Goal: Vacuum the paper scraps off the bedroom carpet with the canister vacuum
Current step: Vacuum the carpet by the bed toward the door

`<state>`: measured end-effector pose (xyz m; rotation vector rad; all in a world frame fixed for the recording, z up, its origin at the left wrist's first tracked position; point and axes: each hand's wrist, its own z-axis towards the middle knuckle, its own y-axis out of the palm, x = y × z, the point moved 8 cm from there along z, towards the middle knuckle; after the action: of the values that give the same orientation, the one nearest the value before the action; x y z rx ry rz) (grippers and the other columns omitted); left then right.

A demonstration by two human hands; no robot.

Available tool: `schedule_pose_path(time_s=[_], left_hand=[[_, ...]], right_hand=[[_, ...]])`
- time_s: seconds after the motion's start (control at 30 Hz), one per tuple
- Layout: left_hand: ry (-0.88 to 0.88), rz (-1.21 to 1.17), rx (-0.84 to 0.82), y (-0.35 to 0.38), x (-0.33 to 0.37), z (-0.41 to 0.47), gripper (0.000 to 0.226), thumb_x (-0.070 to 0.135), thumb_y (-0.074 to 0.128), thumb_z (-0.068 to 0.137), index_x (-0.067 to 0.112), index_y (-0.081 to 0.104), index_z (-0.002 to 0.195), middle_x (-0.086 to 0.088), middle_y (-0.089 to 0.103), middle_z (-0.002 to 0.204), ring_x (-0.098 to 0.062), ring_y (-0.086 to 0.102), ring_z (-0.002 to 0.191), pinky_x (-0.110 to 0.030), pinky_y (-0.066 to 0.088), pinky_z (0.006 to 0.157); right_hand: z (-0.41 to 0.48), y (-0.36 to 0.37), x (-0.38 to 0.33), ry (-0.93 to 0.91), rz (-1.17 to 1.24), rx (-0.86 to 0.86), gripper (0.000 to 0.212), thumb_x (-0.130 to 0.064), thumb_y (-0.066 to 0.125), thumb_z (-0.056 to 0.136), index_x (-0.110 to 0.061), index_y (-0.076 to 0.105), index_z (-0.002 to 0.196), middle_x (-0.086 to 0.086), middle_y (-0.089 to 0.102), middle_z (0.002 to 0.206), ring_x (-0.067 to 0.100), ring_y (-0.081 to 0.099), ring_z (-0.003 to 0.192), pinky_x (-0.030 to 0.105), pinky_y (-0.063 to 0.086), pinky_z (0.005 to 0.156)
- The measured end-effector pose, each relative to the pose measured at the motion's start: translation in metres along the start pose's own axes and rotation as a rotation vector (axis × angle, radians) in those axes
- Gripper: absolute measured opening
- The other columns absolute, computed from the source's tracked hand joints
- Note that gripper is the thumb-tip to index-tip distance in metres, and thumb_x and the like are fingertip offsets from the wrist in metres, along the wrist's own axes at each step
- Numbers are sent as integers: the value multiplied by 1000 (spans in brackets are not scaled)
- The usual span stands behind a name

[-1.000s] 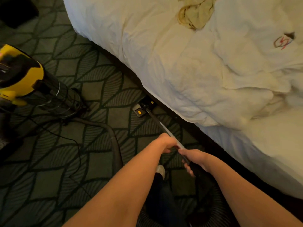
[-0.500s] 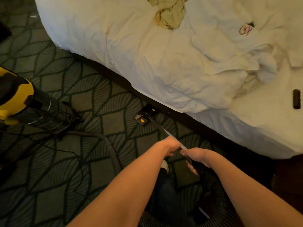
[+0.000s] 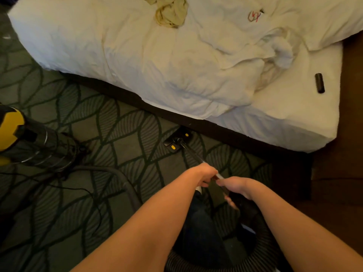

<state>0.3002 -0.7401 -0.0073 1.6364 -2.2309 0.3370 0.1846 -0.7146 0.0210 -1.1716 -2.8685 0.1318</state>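
The vacuum's black floor head (image 3: 177, 139), with two yellow spots, lies on the leaf-patterned carpet (image 3: 110, 126) right at the dark base of the bed. A thin wand (image 3: 191, 153) runs back from it to my hands. My left hand (image 3: 204, 173) grips the wand higher up; my right hand (image 3: 235, 188) grips the dark handle just behind it. The yellow and black canister (image 3: 29, 142) stands at the left. Its grey hose (image 3: 125, 185) curves across the carpet towards me. A small pale scrap (image 3: 6, 37) lies on the carpet at far upper left.
The bed (image 3: 196, 65) with rumpled white sheets fills the upper half. On it lie a yellowish cloth (image 3: 170, 13) and a small black cylinder (image 3: 319, 83). A thin black cord (image 3: 64, 188) trails over the carpet at left. Dark wooden furniture (image 3: 343, 173) stands at right.
The view has swung right along the bed, bringing its corner and the black cylinder into sight. The floor head stays at the bed base and both hands keep their grip.
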Motion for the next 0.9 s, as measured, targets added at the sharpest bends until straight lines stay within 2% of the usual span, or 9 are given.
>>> schedule_pose_path(time_s=[0.1,0.17,0.23,0.33,0.43,0.6,0.77,0.9], left_hand=[[-4,29,-6,16,-11,-4,18,17,45,94,13,56,107,0,52,80,-11,49,72,-23,45,64],[-1,57,-10,25,-17,-6,22,18,44,96,11,56,113,-1,50,79,-14,50,83,-26,46,72],[-2,91,-14,30,-23,-6,29,19,43,97,8,53,123,-3,51,86,-17,49,92,-29,46,80],[-23,142,-11,35,-32,-7,23,22,43,98,14,50,119,-4,53,93,-17,48,98,-32,48,91],[-39,199,-23,39,-40,-7,27,24,42,99,11,49,122,-8,53,105,-18,48,98,-34,49,95],[-65,206,-6,43,-58,-9,41,28,42,99,5,48,133,-15,57,122,-21,53,101,-37,48,97],[-36,233,9,54,-74,-20,38,26,37,101,7,47,133,-9,53,113,-19,49,102,-35,46,96],[-42,283,34,79,-101,-33,39,26,37,100,8,49,132,-10,53,112,-21,52,102,-33,46,84]], right_hand=[[-2,5,18,3,17,26,50,-45,36,104,-5,50,76,6,44,52,17,42,44,20,38,39],[-3,9,30,6,44,36,49,-44,37,104,-6,50,75,6,44,51,16,41,44,22,38,41],[-1,14,42,0,65,45,50,-43,37,104,-6,49,72,6,43,52,17,41,44,21,37,41],[3,21,55,-14,87,44,54,-42,36,105,-6,48,66,6,44,45,17,42,37,19,35,40],[3,32,60,-46,110,37,57,-41,34,105,-6,46,62,5,43,38,17,41,32,18,34,38],[5,49,69,-80,150,21,56,-40,32,106,-7,44,62,3,41,35,15,39,27,15,31,36],[6,63,87,-115,216,6,56,-37,31,107,-7,46,62,4,42,38,15,41,28,15,33,35],[7,83,121,-106,250,-9,58,-40,34,106,-7,49,60,6,44,43,17,42,33,21,36,39]])
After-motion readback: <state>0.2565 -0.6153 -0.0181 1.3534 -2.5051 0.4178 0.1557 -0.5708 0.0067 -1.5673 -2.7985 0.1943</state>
